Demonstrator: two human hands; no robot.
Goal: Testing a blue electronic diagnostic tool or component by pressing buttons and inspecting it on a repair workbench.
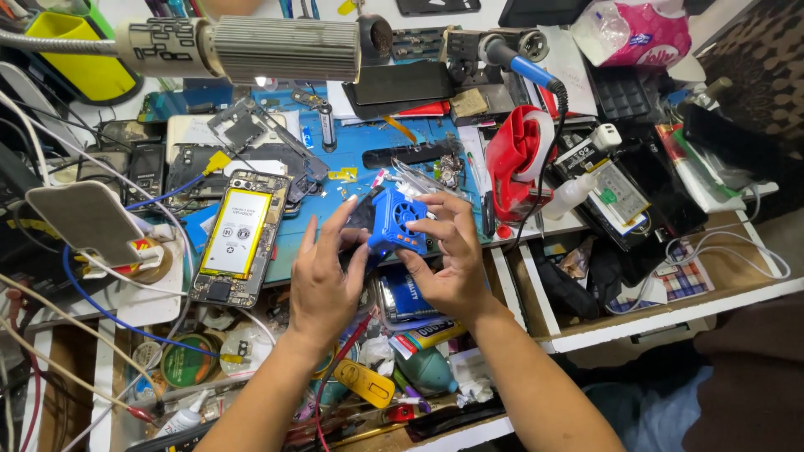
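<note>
Blue moulded plastic, blocky, with a round slotted grille on its upper face: a small fan-like device (396, 219) held above the front edge of the tabletop (352, 151), over an open drawer. Both hands carry it.

Left hand (325, 280): seen from the back, fingers spread and extended upward, fingertips against the device's left side and a dark flat part just beside it. Grip is loose, fingers apart, more steadying than clamping.

Right hand (448, 264): fingers curled around the device's right and lower edges, thumb on the blue face. Grip closed on the device.

Surroundings:
- Blue work mat (356, 163), smooth, scuffed, strewn with small metal parts.
- Opened phone (236, 238) lying flat left of the hands; rectangular yellow-and-white battery fills most of its frame, dark circuit board at the lower end.
- Ribbed grey cylindrical lamp head (285, 48) on a flexible metal neck, top of view.
- Soldering iron (523, 63), blue handle, black cord trailing down.
- Red-and-white curved plastic holder (512, 159) right of the mat.
- White squeeze bottle (574, 194), matte, lying tilted beside the red holder.
- Pink soft tissue pack (641, 32), upper right.
- Round green tin (188, 362) and a yellow plastic tool (364, 383) in the drawer clutter below the hands.
- White cables, a blue wire and red wires loop across the left side.
</note>
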